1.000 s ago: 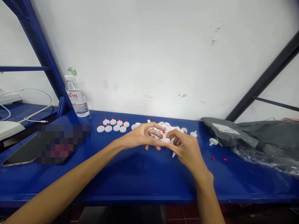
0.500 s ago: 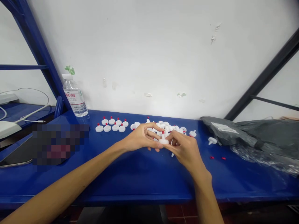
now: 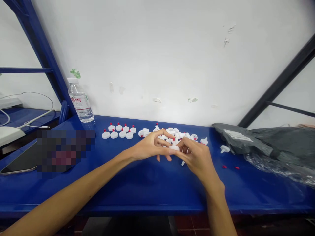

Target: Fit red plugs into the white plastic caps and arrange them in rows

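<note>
In front of me, a white nozzle cap (image 3: 174, 148) with a red tip is held upright between both hands. My left hand (image 3: 149, 145) is closed on it, thumb at the base and index finger arched over to the red tip. My right hand (image 3: 196, 154) pinches the base from the other side. Behind the hands lies a loose pile of white nozzle caps (image 3: 176, 131), partly hidden by my fingers. Left of the pile, several nozzle caps (image 3: 122, 133) with red tips stand upright in two rows.
A water bottle (image 3: 81, 104) stands at the back left of the blue table (image 3: 147, 193). Dark plastic bags (image 3: 261, 139) lie at the right. Near them are a loose white cap (image 3: 224, 149) and two small red tips (image 3: 237, 167). A phone (image 3: 21, 160) rests at the left.
The view has shifted very slightly. My left index finger stays at the red tip and both hands keep hold of the nozzle cap, with little other visible movement.
</note>
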### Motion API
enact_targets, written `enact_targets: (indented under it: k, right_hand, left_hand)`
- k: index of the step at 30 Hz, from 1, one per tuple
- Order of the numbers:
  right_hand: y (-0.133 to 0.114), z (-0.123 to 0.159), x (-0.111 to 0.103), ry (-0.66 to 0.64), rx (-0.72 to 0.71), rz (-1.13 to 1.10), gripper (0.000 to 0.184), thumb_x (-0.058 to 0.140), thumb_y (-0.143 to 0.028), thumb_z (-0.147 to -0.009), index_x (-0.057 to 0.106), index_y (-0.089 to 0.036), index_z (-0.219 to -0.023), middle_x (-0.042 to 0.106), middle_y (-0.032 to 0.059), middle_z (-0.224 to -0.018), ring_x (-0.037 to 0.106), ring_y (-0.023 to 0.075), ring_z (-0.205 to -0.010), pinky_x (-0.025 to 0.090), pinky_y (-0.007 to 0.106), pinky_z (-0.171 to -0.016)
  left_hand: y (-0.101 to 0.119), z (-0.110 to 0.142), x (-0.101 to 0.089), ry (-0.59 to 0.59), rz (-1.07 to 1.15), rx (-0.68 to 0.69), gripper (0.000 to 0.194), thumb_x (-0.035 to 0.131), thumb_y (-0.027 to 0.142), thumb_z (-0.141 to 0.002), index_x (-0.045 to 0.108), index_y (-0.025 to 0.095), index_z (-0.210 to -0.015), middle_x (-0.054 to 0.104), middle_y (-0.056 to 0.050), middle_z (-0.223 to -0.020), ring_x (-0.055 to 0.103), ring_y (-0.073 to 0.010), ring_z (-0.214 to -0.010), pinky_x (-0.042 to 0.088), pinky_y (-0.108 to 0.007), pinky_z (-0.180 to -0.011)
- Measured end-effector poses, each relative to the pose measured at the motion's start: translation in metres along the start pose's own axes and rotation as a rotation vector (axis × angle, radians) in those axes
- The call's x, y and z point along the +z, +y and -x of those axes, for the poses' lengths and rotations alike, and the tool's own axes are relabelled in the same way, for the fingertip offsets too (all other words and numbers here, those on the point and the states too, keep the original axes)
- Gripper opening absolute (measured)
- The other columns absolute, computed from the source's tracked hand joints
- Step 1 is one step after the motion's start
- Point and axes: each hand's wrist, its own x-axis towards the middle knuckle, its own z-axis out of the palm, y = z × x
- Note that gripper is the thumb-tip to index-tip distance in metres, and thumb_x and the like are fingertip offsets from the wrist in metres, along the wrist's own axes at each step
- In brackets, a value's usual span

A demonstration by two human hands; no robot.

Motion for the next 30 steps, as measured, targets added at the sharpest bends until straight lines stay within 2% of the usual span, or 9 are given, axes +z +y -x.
enact_targets:
  k: [4, 6, 8, 11, 15, 16, 18, 21, 30]
  right_hand:
    - [-0.004, -0.003, -0.001, -0.022, 0.065, 0.079, 0.027, 0.063, -0.048, -0.093, 0.061, -0.022, -0.084, 0.064, -0.0034, -0.068, 0.053, 0.0102, -0.052, 0.035, 0.024, -0.054]
    - [-0.007, -0.004, -0.002, -0.028, 0.108, 0.081, 0.029, 0.067, -0.052, -0.089, 0.065, -0.025, -0.101, 0.068, -0.0039, -0.075, 0.057, 0.0105, -0.053, 0.038, 0.024, -0.056]
    - [-0.01, -0.005, -0.003, -0.007, 0.147, 0.054, 0.042, 0.069, -0.054, -0.087, 0.062, -0.028, -0.118, 0.07, -0.0036, -0.08, 0.059, 0.0112, -0.054, 0.042, 0.024, -0.057]
    - [-0.012, -0.006, -0.003, 0.01, 0.176, -0.011, 0.045, 0.067, -0.053, -0.088, 0.059, -0.027, -0.124, 0.071, -0.0028, -0.08, 0.06, 0.0118, -0.053, 0.044, 0.024, -0.056]
    - [-0.016, -0.006, -0.004, -0.018, 0.188, -0.05, 0.034, 0.061, -0.049, -0.094, 0.06, -0.028, -0.121, 0.071, -0.0037, -0.079, 0.061, 0.0113, -0.053, 0.045, 0.023, -0.056]
    - [-0.016, -0.006, -0.004, -0.025, 0.191, -0.051, 0.031, 0.059, -0.048, -0.096, 0.06, -0.028, -0.12, 0.071, -0.0038, -0.08, 0.062, 0.0113, -0.054, 0.045, 0.023, -0.056]
    - [-0.018, -0.007, -0.005, -0.038, 0.199, -0.056, 0.028, 0.054, -0.046, -0.099, 0.06, -0.029, -0.12, 0.071, -0.004, -0.081, 0.063, 0.0115, -0.055, 0.045, 0.023, -0.056]
    - [-0.018, -0.007, -0.006, -0.035, 0.208, -0.059, 0.025, 0.051, -0.044, -0.1, 0.061, -0.03, -0.118, 0.071, -0.0046, -0.08, 0.061, 0.0117, -0.054, 0.044, 0.024, -0.056]
    - [-0.018, -0.006, -0.005, -0.041, 0.159, -0.022, 0.021, 0.049, -0.036, -0.102, 0.067, -0.026, -0.1, 0.072, -0.0024, -0.08, 0.059, 0.0127, -0.055, 0.04, 0.027, -0.058]
  left_hand:
    - [-0.005, -0.002, 0.004, 0.081, -0.005, 0.018, 0.049, 0.074, 0.045, -0.082, 0.051, 0.02, -0.117, 0.069, -0.006, -0.089, 0.071, -0.0189, -0.071, 0.049, -0.021, -0.049]
    - [-0.004, -0.003, 0.001, 0.165, -0.021, 0.025, 0.053, 0.075, 0.044, -0.081, 0.051, 0.021, -0.122, 0.067, -0.005, -0.09, 0.067, -0.0155, -0.068, 0.049, -0.021, -0.05]
    - [0.003, -0.004, -0.009, 0.274, -0.063, 0.05, 0.059, 0.075, 0.043, -0.08, 0.051, 0.024, -0.13, 0.065, -0.006, -0.099, 0.064, -0.0133, -0.069, 0.051, -0.022, -0.052]
    - [0.018, -0.009, -0.043, 0.448, -0.242, 0.067, 0.058, 0.076, 0.04, -0.078, 0.057, 0.023, -0.13, 0.064, -0.009, -0.11, 0.064, -0.0156, -0.079, 0.053, -0.024, -0.059]
    - [0.035, -0.022, -0.111, 0.657, -0.649, -0.064, 0.04, 0.076, 0.033, -0.069, 0.066, 0.017, -0.104, 0.069, -0.009, -0.1, 0.065, -0.0183, -0.08, 0.052, -0.028, -0.067]
    - [0.036, -0.026, -0.128, 0.65, -0.765, -0.104, 0.037, 0.077, 0.032, -0.065, 0.066, 0.017, -0.098, 0.07, -0.008, -0.098, 0.066, -0.0193, -0.081, 0.051, -0.029, -0.07]
    - [0.036, -0.031, -0.158, 0.499, -0.882, -0.225, 0.036, 0.078, 0.032, -0.059, 0.067, 0.016, -0.089, 0.072, -0.007, -0.092, 0.065, -0.0207, -0.083, 0.05, -0.028, -0.071]
    - [0.032, -0.035, -0.182, 0.309, -0.913, -0.438, 0.038, 0.078, 0.033, -0.051, 0.068, 0.017, -0.084, 0.071, -0.004, -0.078, 0.063, -0.0199, -0.075, 0.046, -0.028, -0.066]
    - [0.013, -0.038, -0.184, 0.2, -0.902, -0.624, 0.032, 0.078, 0.034, -0.049, 0.068, 0.018, -0.075, 0.07, -0.004, -0.069, 0.057, -0.0157, -0.06, 0.044, -0.026, -0.056]
